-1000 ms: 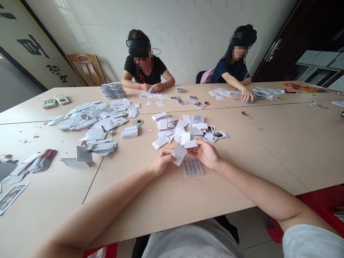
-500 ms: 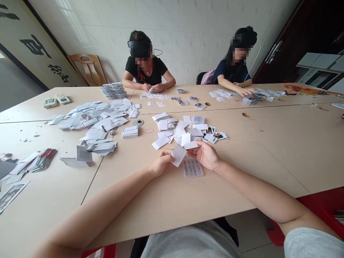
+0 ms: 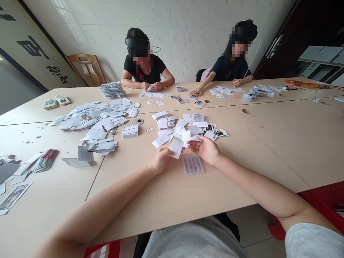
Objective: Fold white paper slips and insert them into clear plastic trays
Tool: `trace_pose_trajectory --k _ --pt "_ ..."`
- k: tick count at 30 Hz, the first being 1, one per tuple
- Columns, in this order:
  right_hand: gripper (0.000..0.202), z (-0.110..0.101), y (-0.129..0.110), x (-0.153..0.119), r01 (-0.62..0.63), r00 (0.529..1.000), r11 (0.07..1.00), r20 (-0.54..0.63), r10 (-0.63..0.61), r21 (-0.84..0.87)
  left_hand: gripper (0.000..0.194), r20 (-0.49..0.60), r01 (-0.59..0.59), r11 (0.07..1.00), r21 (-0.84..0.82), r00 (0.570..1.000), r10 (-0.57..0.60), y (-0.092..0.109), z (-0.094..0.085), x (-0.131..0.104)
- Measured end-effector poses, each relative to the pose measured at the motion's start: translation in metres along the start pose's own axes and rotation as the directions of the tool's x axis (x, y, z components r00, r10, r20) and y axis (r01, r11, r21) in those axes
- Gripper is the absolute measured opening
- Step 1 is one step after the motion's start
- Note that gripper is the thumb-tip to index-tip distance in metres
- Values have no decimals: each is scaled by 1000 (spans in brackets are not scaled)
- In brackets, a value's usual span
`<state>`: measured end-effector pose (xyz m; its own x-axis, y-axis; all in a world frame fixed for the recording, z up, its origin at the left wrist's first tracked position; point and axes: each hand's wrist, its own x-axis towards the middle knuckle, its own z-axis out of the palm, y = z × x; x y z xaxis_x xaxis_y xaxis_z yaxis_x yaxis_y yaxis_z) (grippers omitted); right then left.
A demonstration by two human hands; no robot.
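A white card [image 3: 176, 147] is pinched between the thumb and fingers of my left hand [image 3: 160, 159], held up off the table. To its right, my right hand [image 3: 206, 150] is half curled, palm facing left, its thumb and fingers at the near edge of a pile of white cards [image 3: 166, 132]; whether it grips one of them is unclear. Just below the hands a clear plastic case [image 3: 193, 165] with small dark items inside lies flat on the table. A second such case [image 3: 198, 117] sits at the back of the pile, and photo cards [image 3: 221, 133] lie at its right.
A neat card stack [image 3: 130, 131] and a large heap of white envelopes [image 3: 94, 114] lie to the left on the table [image 3: 150, 200]. Two people [image 3: 145, 71] sit across it, with small cases [image 3: 199, 103] before them. Red stools [image 3: 325, 200] show below the edge.
My left hand has tilted its card more upright and moved it slightly up and left. Across the table, the right-hand person's arm has swung over to a small case.
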<state>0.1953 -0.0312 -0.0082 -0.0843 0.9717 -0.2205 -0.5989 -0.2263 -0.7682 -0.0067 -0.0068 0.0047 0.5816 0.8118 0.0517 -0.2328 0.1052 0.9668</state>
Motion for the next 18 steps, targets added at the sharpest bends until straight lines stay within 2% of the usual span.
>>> trace_pose_trajectory --k 3,6,8,11,13,15,18 --pt "17 -4 -2 1 98 993 995 -65 -99 -16 25 -251 -66 998 6 966 66 1 -5 5" --pt "17 -4 -3 -1 201 978 976 -44 -205 -79 48 -342 -51 999 -6 939 46 2 -12 10" --pt "19 -2 -3 -4 254 966 957 -20 -260 -143 51 -326 -16 1000 11 945 19 2 -14 11" --pt "19 3 -2 -9 333 940 891 37 -338 -308 34 -218 7 985 175 975 31 2 -10 9" --pt "19 6 -1 -12 375 924 821 104 -368 -430 28 -123 -19 954 298 991 58 3 -5 5" --pt "18 9 0 -16 395 918 764 180 -355 -510 28 -53 -60 921 386 995 87 4 -1 2" --pt "18 10 2 -20 408 913 705 263 -312 -580 29 -13 -102 887 451 993 121 5 2 -1"
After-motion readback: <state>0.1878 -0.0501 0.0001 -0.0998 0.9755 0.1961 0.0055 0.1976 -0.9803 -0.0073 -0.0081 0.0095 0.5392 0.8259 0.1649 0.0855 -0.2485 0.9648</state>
